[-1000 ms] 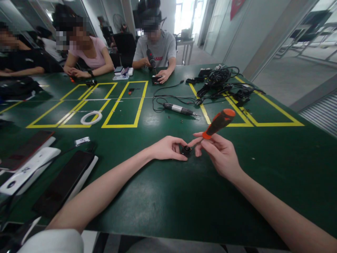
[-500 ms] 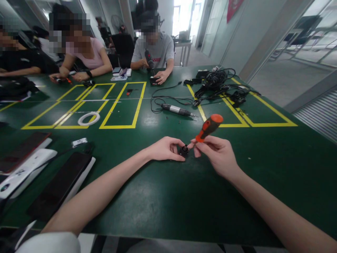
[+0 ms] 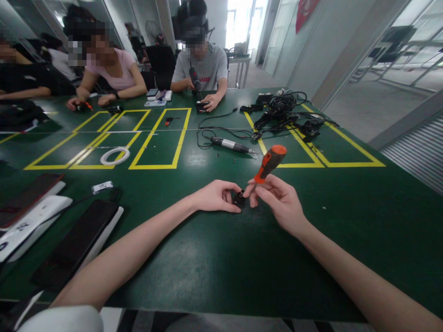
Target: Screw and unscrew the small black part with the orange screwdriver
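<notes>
My left hand (image 3: 215,196) pinches a small black round part (image 3: 238,198) against the green table (image 3: 214,258). My right hand (image 3: 277,200) grips an orange-and-black screwdriver (image 3: 269,162), its handle tilted up to the right and its tip down on the black part. Both hands meet at the middle of the table, a little in front of me.
An electric screwdriver (image 3: 230,145) with its cable lies beyond my hands. A tangle of black cables (image 3: 284,110) sits at the far right. Flat devices (image 3: 74,242) lie at the left, with a white tape ring (image 3: 115,156) inside yellow floor-tape boxes. Other people sit at the far edge.
The screwdriver handle has swung more upright and moved left toward the black part. My left hand has stayed on the part.
</notes>
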The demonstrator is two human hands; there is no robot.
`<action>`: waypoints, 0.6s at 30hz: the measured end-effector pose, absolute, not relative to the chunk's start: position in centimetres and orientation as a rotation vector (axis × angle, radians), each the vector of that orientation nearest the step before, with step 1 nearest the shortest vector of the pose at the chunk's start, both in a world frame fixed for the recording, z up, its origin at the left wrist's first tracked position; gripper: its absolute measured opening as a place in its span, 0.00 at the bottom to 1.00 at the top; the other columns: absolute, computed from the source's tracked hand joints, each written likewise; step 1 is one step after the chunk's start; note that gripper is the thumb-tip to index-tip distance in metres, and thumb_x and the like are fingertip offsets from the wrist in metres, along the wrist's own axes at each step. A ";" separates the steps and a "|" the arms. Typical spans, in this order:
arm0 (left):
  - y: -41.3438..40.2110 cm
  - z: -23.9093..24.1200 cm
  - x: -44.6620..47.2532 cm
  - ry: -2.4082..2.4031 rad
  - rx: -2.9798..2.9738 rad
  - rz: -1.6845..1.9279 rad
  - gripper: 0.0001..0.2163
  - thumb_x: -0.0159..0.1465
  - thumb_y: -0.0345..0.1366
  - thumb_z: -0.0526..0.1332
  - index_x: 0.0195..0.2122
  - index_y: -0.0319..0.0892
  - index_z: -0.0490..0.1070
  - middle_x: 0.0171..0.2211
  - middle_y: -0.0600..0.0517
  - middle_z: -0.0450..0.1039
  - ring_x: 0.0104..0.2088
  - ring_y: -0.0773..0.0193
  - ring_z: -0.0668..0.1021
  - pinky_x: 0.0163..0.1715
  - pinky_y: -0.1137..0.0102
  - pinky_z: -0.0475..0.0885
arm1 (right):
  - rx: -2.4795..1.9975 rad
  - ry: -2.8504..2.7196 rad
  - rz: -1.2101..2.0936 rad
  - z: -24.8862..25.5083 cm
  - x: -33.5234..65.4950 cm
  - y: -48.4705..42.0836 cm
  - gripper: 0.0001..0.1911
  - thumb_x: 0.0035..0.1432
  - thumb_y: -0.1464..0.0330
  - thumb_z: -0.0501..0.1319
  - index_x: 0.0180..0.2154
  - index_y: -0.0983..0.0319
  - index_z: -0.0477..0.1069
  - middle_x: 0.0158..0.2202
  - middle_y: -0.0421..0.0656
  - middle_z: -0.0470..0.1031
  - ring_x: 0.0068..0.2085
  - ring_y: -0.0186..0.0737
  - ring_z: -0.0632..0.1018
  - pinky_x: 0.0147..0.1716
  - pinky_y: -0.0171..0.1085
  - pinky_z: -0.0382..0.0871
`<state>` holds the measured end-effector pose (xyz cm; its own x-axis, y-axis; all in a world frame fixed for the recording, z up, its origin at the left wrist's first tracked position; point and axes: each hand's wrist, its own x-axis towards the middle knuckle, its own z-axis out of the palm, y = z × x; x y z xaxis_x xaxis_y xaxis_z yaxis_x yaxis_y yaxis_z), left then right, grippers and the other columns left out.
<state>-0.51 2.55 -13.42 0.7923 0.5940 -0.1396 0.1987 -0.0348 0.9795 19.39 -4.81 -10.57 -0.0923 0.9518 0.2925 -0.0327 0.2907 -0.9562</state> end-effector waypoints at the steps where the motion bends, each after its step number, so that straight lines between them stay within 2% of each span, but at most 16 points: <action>1: 2.5 -13.4 -0.5 0.638 1.622 0.377 0.19 0.52 0.39 0.76 0.42 0.37 0.75 0.22 0.60 0.72 0.21 0.73 0.71 0.25 0.76 0.66 | -0.921 -1.415 1.074 -10.6 19.4 -4.8 0.21 0.58 0.49 0.71 0.38 0.60 0.77 0.29 0.43 0.81 0.23 0.36 0.77 0.26 0.37 0.76; 6: 2.4 -13.0 -0.5 0.639 1.672 0.383 0.17 0.55 0.41 0.74 0.40 0.36 0.76 0.25 0.58 0.72 0.23 0.72 0.70 0.25 0.76 0.64 | -0.974 -1.524 1.037 -11.0 19.5 -4.8 0.22 0.58 0.48 0.71 0.28 0.61 0.78 0.24 0.42 0.77 0.23 0.36 0.74 0.25 0.37 0.73; 9: 2.7 -12.6 -0.7 0.666 1.677 0.338 0.18 0.59 0.46 0.71 0.42 0.36 0.76 0.22 0.59 0.68 0.21 0.72 0.68 0.23 0.75 0.60 | -0.986 -1.439 0.997 -11.6 19.3 -4.4 0.24 0.63 0.46 0.66 0.29 0.60 0.78 0.24 0.42 0.75 0.24 0.37 0.74 0.25 0.37 0.73; 13: 3.2 -12.3 -0.8 0.652 1.589 0.370 0.20 0.59 0.51 0.68 0.38 0.36 0.74 0.26 0.57 0.68 0.21 0.73 0.66 0.22 0.75 0.57 | -1.000 -1.248 0.942 -12.5 19.1 -3.9 0.22 0.64 0.48 0.65 0.32 0.60 0.78 0.34 0.44 0.77 0.26 0.35 0.74 0.23 0.35 0.71; 18: 3.6 -12.7 -0.6 0.644 1.380 0.486 0.20 0.67 0.53 0.59 0.37 0.37 0.71 0.21 0.58 0.62 0.17 0.73 0.60 0.18 0.75 0.50 | -0.968 -1.278 0.857 -12.8 18.9 -4.3 0.20 0.67 0.51 0.64 0.31 0.59 0.77 0.26 0.39 0.70 0.21 0.32 0.69 0.19 0.34 0.64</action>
